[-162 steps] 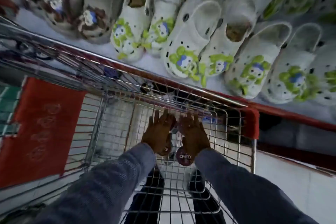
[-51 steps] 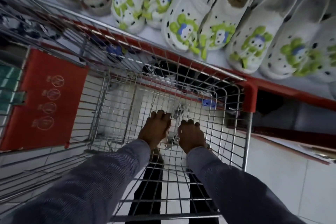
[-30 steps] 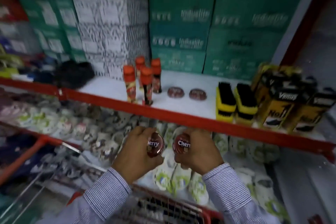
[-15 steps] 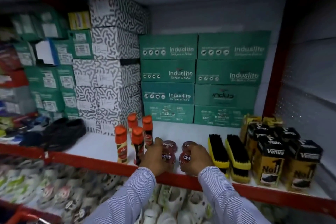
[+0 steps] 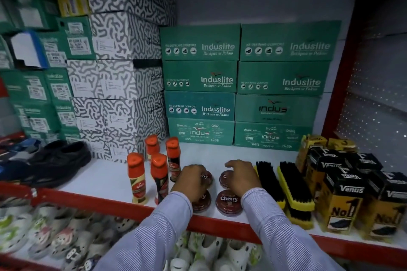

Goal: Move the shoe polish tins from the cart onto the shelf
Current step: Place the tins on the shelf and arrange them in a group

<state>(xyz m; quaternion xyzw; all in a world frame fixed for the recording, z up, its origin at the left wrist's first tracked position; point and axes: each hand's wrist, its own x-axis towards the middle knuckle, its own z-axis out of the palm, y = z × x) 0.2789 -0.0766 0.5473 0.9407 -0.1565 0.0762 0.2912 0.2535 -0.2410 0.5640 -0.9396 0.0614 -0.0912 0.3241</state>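
Observation:
Four round dark-red "Cherry" shoe polish tins lie flat on the white shelf [image 5: 105,179] with the red front edge. The front right tin [image 5: 229,201] lies free, label up. My left wrist partly hides the front left tin [image 5: 202,203]. My left hand [image 5: 191,180] hangs with loosely curled fingers over the back left tin [image 5: 207,177]. In the same way, my right hand [image 5: 242,177] arches over the back right tin [image 5: 224,179]. Neither hand grips a tin. The cart is out of view.
Orange-capped polish bottles [image 5: 136,177] stand just left of the tins. Yellow-backed brushes [image 5: 295,187] and Venus boxes [image 5: 343,202] are on the right, and a black shoe [image 5: 59,163] lies at the left. Green Induslite boxes [image 5: 200,77] fill the back. Clogs [image 5: 55,233] sit on the lower shelf.
Both hands took tins from the cart, rose to the shelf and set them down in front of the two tins there. The hands have let go and moved slightly back.

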